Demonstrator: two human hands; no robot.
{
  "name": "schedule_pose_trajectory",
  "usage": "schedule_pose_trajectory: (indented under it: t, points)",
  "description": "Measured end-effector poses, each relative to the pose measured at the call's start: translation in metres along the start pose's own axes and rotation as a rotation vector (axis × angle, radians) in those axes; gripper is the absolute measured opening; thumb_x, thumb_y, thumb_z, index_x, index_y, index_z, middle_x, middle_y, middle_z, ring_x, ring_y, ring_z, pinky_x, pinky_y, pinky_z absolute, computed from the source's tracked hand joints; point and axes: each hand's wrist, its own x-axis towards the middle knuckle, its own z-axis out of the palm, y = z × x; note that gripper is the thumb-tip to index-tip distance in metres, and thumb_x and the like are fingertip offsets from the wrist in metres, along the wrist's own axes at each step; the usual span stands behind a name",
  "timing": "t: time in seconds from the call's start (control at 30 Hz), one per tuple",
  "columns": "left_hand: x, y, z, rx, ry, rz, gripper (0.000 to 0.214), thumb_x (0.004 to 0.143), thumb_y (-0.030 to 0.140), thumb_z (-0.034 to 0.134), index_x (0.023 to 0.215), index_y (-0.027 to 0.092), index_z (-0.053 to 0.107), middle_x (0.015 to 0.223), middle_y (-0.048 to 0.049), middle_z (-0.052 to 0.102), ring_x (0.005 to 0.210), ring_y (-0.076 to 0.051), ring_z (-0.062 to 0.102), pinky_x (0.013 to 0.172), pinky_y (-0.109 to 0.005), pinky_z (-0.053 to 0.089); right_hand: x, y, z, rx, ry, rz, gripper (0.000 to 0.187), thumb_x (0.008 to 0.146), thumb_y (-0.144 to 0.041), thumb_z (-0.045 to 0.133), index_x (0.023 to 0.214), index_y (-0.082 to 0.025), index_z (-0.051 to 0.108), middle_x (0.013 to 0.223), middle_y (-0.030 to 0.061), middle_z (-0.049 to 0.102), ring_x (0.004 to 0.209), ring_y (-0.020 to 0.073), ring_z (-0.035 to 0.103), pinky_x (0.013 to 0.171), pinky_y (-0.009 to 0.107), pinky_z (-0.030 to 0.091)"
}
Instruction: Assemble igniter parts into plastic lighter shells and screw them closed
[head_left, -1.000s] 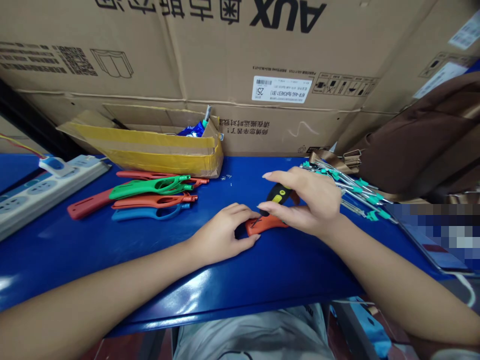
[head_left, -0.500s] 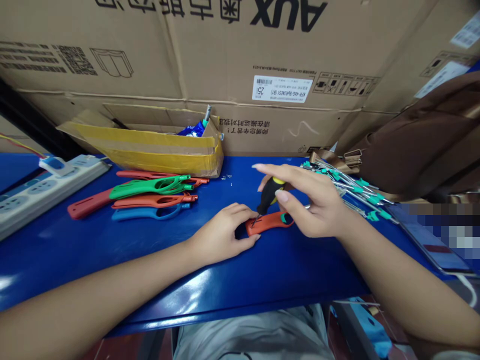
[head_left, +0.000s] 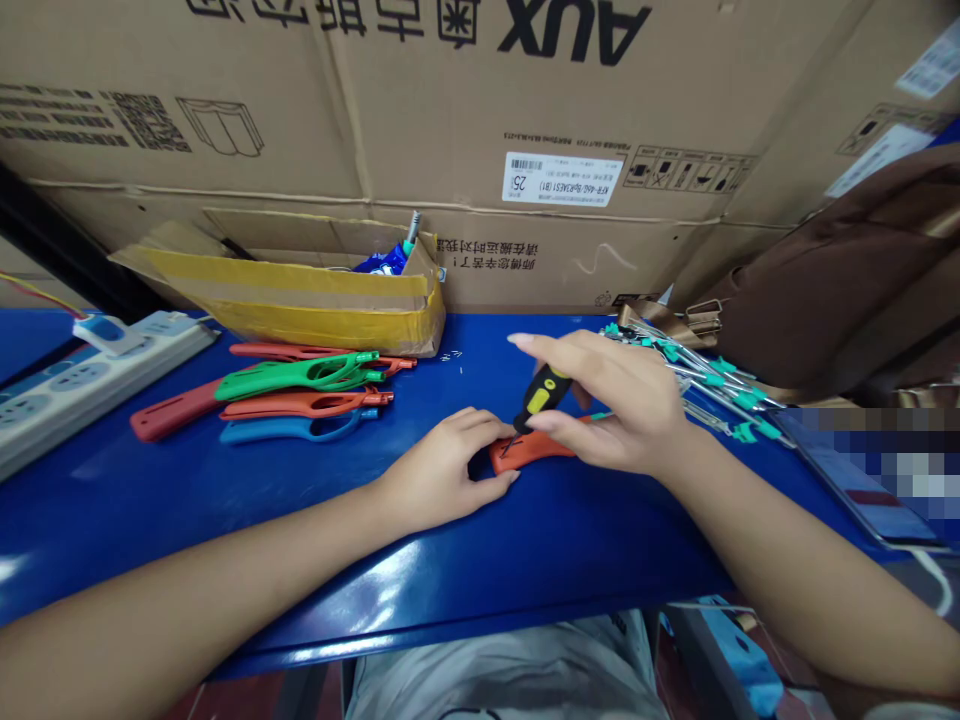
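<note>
My left hand [head_left: 450, 468] pinches the near-left end of an orange lighter casing [head_left: 536, 448], thumb on one side and fingers on the other. The casing lies on the blue tabletop. My right hand [head_left: 626, 405] is closed around a small black and yellow screwdriver [head_left: 536, 398]. The screwdriver stands tilted, its tip at the slot near the casing's left end; how deep the tip sits cannot be made out. My right hand hides the casing's right end, though a bit of green shows there.
Several coloured lighter casings [head_left: 300, 403] lie in a pile at left. Behind them stands a yellow-taped cardboard box [head_left: 330, 310]. A white power strip [head_left: 97, 370] is at far left. Metal rods with green parts [head_left: 712, 368] lie at right, near a phone [head_left: 862, 480] and brown bag [head_left: 817, 270].
The screwdriver handle has turned in my right fingers, so its yellow patch now faces up. My right thumb has shifted slightly left and down. My left hand and the casing stay in place.
</note>
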Motion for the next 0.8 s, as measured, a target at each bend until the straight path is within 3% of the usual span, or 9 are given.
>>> schedule_pose_trajectory:
  t: [0.13, 0.23, 0.3, 0.4, 0.47, 0.57, 0.63, 0.73, 0.8]
  points:
    - [0.0005, 0.0002, 0.0, -0.002, -0.005, -0.008, 0.024, 0.087, 0.024, 0.07, 0.11, 0.018, 0.066, 0.107, -0.0076, 0.072, 0.098, -0.024, 0.067, 0.09, -0.04, 0.054, 0.0009, -0.0001, -0.0003, 0.249, -0.076, 0.094, 0.04, 0.103, -0.026, 0.047, 0.142, -0.019, 0.054, 0.112, 0.0075, 0.072, 0.09, 0.0164, 0.069, 0.078, 0.029, 0.057]
    - [0.0006, 0.0003, -0.0001, -0.01, -0.011, -0.013, 0.026, 0.087, 0.023, 0.07, 0.113, 0.019, 0.066, 0.109, -0.0074, 0.072, 0.1, -0.024, 0.067, 0.09, -0.039, 0.054, 0.001, 0.0009, -0.0002, 0.059, 0.019, 0.088, 0.034, 0.096, -0.036, 0.065, 0.125, -0.02, 0.066, 0.096, 0.0054, 0.074, 0.078, 0.0163, 0.068, 0.069, 0.028, 0.055]
    - [0.0006, 0.0005, -0.0003, -0.006, -0.003, -0.011, 0.025, 0.087, 0.023, 0.07, 0.112, 0.018, 0.066, 0.106, -0.007, 0.072, 0.097, -0.023, 0.067, 0.089, -0.038, 0.055, 0.0017, 0.0016, -0.0003, 0.017, 0.018, 0.062, 0.036, 0.098, -0.037, 0.061, 0.129, -0.018, 0.065, 0.105, 0.0093, 0.074, 0.089, 0.0193, 0.069, 0.073, 0.03, 0.056]
    - [0.0006, 0.0008, -0.0005, 0.0, 0.004, -0.008, 0.025, 0.087, 0.023, 0.071, 0.111, 0.018, 0.067, 0.103, -0.0071, 0.072, 0.095, -0.023, 0.067, 0.088, -0.038, 0.054, 0.003, 0.0013, 0.0001, 0.256, -0.074, 0.094, 0.041, 0.106, -0.025, 0.04, 0.144, -0.018, 0.052, 0.124, 0.0115, 0.07, 0.103, 0.0186, 0.068, 0.082, 0.031, 0.057]
    - [0.0006, 0.001, -0.0005, -0.003, -0.007, -0.011, 0.026, 0.087, 0.024, 0.071, 0.112, 0.017, 0.067, 0.105, -0.0076, 0.072, 0.098, -0.024, 0.066, 0.09, -0.039, 0.054, 0.0031, 0.0009, 0.0008, 0.338, -0.078, 0.122, 0.038, 0.106, -0.025, 0.043, 0.142, -0.02, 0.055, 0.114, 0.008, 0.072, 0.092, 0.0157, 0.068, 0.079, 0.029, 0.057]
    - [0.0006, 0.0012, -0.0005, -0.007, -0.014, -0.009, 0.027, 0.087, 0.023, 0.07, 0.113, 0.017, 0.066, 0.108, -0.008, 0.072, 0.099, -0.024, 0.066, 0.091, -0.04, 0.053, 0.0021, 0.001, 0.0012, 0.143, 0.021, 0.083, 0.032, 0.097, -0.035, 0.065, 0.125, -0.021, 0.067, 0.094, 0.0046, 0.072, 0.078, 0.0152, 0.066, 0.07, 0.027, 0.055]
    - [0.0007, 0.0012, -0.0005, -0.003, -0.009, -0.008, 0.026, 0.087, 0.022, 0.07, 0.112, 0.016, 0.066, 0.106, -0.0078, 0.072, 0.096, -0.024, 0.066, 0.089, -0.039, 0.053, 0.0017, 0.0006, 0.0007, 0.074, 0.034, 0.052, 0.034, 0.098, -0.036, 0.062, 0.127, -0.019, 0.066, 0.103, 0.0084, 0.073, 0.088, 0.0183, 0.068, 0.072, 0.029, 0.056]
    - [0.0008, 0.0011, -0.0004, 0.005, -0.008, -0.013, 0.025, 0.087, 0.023, 0.071, 0.111, 0.017, 0.067, 0.105, -0.0074, 0.072, 0.096, -0.024, 0.066, 0.089, -0.039, 0.054, 0.0019, -0.0011, 0.0008, 0.295, -0.06, 0.085, 0.041, 0.105, -0.027, 0.043, 0.143, -0.018, 0.053, 0.123, 0.0123, 0.069, 0.107, 0.0207, 0.067, 0.081, 0.033, 0.058]
    - [0.0007, 0.0007, -0.0001, 0.004, -0.017, -0.017, 0.025, 0.087, 0.023, 0.07, 0.111, 0.018, 0.067, 0.107, -0.0076, 0.072, 0.098, -0.024, 0.066, 0.09, -0.04, 0.054, 0.0015, -0.0017, 0.0024, 0.377, -0.064, 0.118, 0.039, 0.104, -0.025, 0.045, 0.141, -0.02, 0.055, 0.116, 0.0101, 0.071, 0.098, 0.0185, 0.068, 0.078, 0.032, 0.058]
